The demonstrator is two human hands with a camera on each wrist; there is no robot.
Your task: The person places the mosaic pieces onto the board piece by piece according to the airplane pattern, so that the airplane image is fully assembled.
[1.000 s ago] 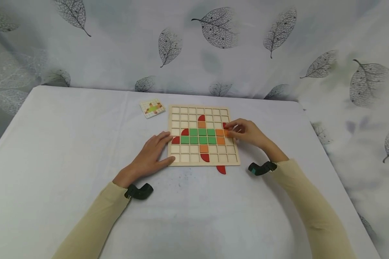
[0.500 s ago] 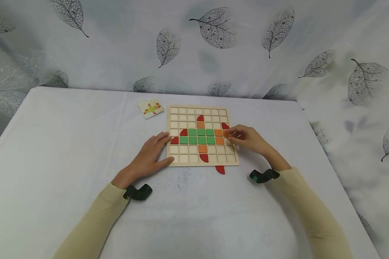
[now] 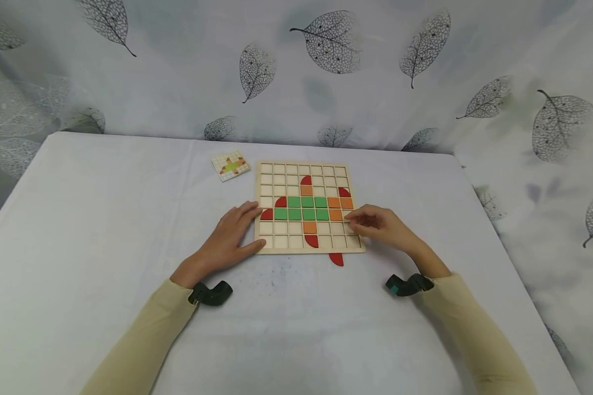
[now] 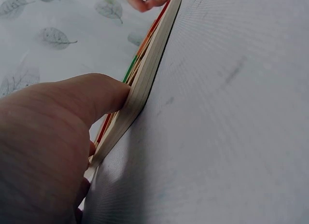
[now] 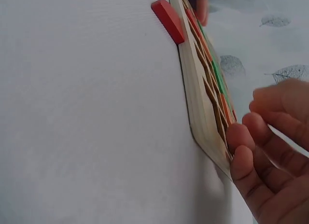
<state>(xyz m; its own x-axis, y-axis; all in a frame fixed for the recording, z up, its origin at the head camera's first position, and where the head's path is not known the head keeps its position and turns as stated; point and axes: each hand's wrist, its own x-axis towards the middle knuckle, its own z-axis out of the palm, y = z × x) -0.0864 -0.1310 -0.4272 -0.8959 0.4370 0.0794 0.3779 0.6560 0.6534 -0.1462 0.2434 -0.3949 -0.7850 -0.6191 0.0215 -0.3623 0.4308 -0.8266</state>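
Note:
A wooden grid board point(image 3: 282, 226) lies on the table. Green square tiles point(image 3: 307, 214) fill its middle cells, with orange square tiles point(image 3: 335, 214) and red quarter-round tiles point(image 3: 311, 241) around them. My left hand point(image 3: 234, 236) rests on the board's left edge, thumb at the near corner, fingers spread. Over the right edge hovers my right hand point(image 3: 381, 224), fingers loosely bent near the cells below the orange tile point(image 3: 347, 203); nothing shows between them in the right wrist view. A loose red quarter-round tile point(image 5: 168, 21) touches the board's near edge.
A small square pattern card point(image 3: 230, 165) with a coloured grid picture lies behind the board, to its left. The white-covered table point(image 3: 296, 329) meets a leaf-printed cloth point(image 3: 296, 82) at the back. Dark wrist cameras point(image 3: 211, 293) sit on both wrists.
My right hand has let go of the orange tile at the right edge, now seated in its cell, and moved down towards the near side. The left hand has stayed put.

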